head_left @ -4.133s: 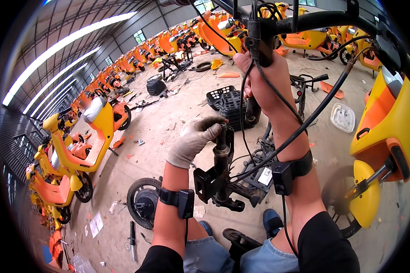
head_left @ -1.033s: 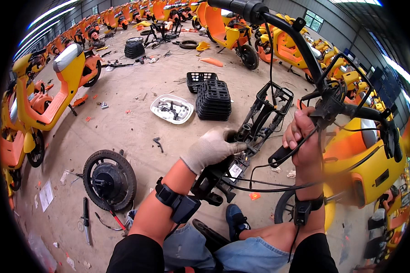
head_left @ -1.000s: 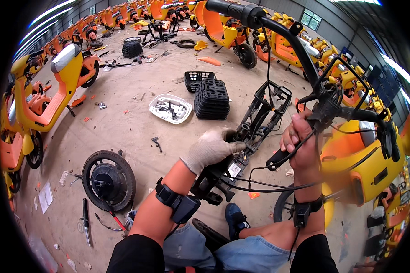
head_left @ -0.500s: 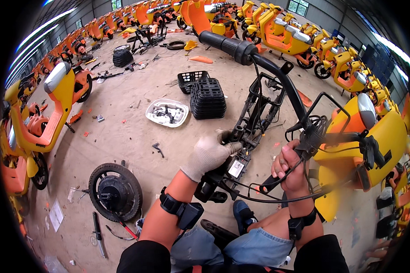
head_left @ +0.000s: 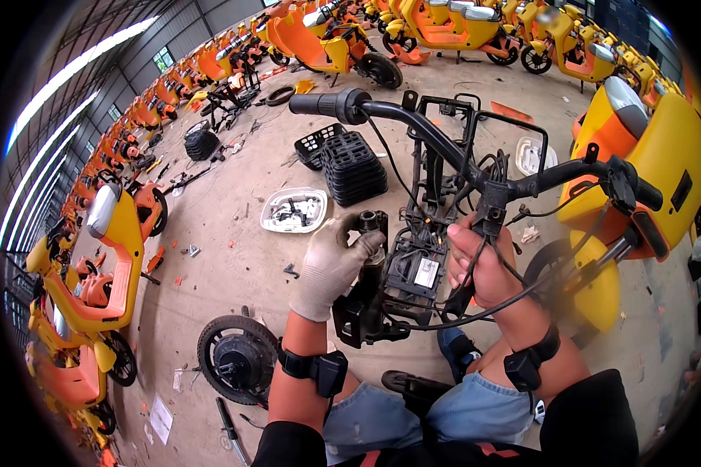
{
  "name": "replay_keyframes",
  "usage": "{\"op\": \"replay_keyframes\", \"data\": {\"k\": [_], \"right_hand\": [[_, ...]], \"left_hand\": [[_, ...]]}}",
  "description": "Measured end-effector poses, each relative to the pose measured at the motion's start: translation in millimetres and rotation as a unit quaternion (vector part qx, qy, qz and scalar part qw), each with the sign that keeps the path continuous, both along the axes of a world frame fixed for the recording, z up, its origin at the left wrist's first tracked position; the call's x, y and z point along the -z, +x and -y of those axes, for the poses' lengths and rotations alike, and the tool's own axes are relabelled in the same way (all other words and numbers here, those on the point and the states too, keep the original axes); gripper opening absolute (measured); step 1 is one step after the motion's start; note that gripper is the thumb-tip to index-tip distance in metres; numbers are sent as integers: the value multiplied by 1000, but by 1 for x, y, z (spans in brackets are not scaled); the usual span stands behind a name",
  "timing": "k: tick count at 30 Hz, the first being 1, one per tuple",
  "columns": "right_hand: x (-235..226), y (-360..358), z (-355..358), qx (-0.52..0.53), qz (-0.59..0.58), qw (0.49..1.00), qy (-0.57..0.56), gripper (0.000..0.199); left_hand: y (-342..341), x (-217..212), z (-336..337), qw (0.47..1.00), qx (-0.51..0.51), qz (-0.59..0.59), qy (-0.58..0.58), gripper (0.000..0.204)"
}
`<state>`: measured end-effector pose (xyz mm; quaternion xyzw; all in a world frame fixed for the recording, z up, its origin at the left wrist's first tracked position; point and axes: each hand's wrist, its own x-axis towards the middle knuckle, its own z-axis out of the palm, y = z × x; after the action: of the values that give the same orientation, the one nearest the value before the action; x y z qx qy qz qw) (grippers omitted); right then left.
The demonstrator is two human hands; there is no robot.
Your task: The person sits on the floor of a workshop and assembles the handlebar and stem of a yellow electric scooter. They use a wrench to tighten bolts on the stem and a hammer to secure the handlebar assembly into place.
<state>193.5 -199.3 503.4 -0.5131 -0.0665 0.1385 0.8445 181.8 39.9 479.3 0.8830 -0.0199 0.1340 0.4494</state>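
My left hand [head_left: 325, 268], in a pale knit glove, is closed round the upright black head tube [head_left: 371, 220] of a stripped scooter frame [head_left: 360, 321]. The tube's open top shows between thumb and fingers. My bare right hand [head_left: 483, 268] is wrapped round the lower stem of a black handlebar [head_left: 436, 142], beneath its cable-covered clamp. The handlebar is held apart from the head tube, its left grip reaching over the frame. Black cables [head_left: 475, 315] loop from it below my hands. A dark box [head_left: 403, 268] with a white label lies in the frame between them.
Left of the frame are stacked black baskets [head_left: 354, 171], a white tub [head_left: 266, 222] of metal parts and a wheel [head_left: 208, 350]. A yellow scooter [head_left: 646, 175] stands close on the right. Loose parts litter the floor, with rows of scooters beyond.
My view has turned to the left. My right hand has brought the handlebar higher and more level. The head tube stands more upright in my left hand, which keeps its hold.
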Motion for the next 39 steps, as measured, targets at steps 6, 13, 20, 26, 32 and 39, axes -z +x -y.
{"op": "replay_keyframes", "data": {"k": [6,13,20,26,32,39], "right_hand": [[-5,3,-17,20,24,999,13,26],[-3,14,-21,26,-1,999,38,22],[2,21,-21,18,-12,1000,20,23],[6,24,-18,11,-10,1000,1,23],[8,25,-17,4,-26,1000,-10,23],[13,24,-18,7,-15,1000,-25,23]], "left_hand": [[-2,0,7,994,-11,-34,-107,47],[-9,-18,19,1000,-23,11,9,38],[0,-48,23,966,-85,88,-226,41],[-19,-72,-2,929,-69,236,-275,39],[10,-17,-17,881,-67,-19,-468,34],[5,0,-25,873,-49,-84,-478,29]]}}
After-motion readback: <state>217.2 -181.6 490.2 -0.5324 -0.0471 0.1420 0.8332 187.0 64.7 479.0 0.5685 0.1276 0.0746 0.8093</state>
